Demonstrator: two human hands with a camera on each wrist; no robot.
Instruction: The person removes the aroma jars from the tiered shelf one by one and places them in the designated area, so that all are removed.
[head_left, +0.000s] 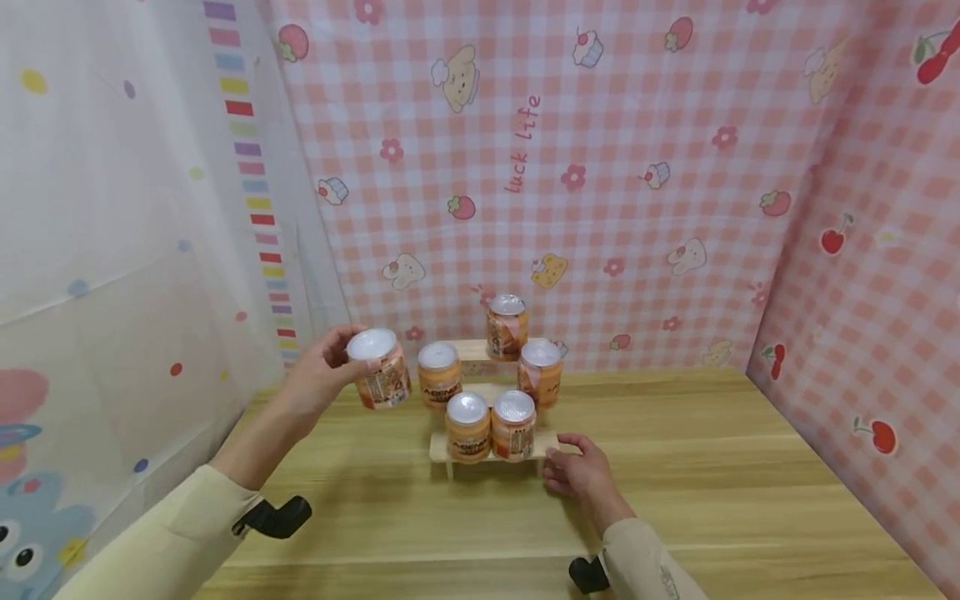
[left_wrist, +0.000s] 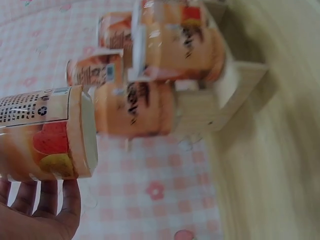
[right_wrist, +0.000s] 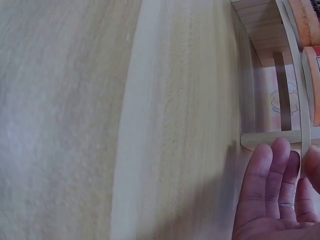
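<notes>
My left hand (head_left: 318, 379) grips an orange-labelled can (head_left: 385, 379) with a silvery lid, held upright in the air left of a stepped wooden stand (head_left: 438, 448). The left wrist view shows the fingers curled against the side of that can (left_wrist: 45, 135). Similar cans stand on the steps: a top can (head_left: 507, 329), a left middle can (head_left: 439, 377), a right middle can (head_left: 540, 375), and a front pair, left (head_left: 468, 429) and right (head_left: 514, 427). My right hand (head_left: 581, 473) holds the right end of the lowest step, thumb and fingers on opposite faces of the board.
The stand sits on a wood-grain table (head_left: 697, 475). Behind it hangs a pink checked cloth (head_left: 630, 225), which also covers the right side. A whitish curtain (head_left: 135, 233) with coloured dots borders the left.
</notes>
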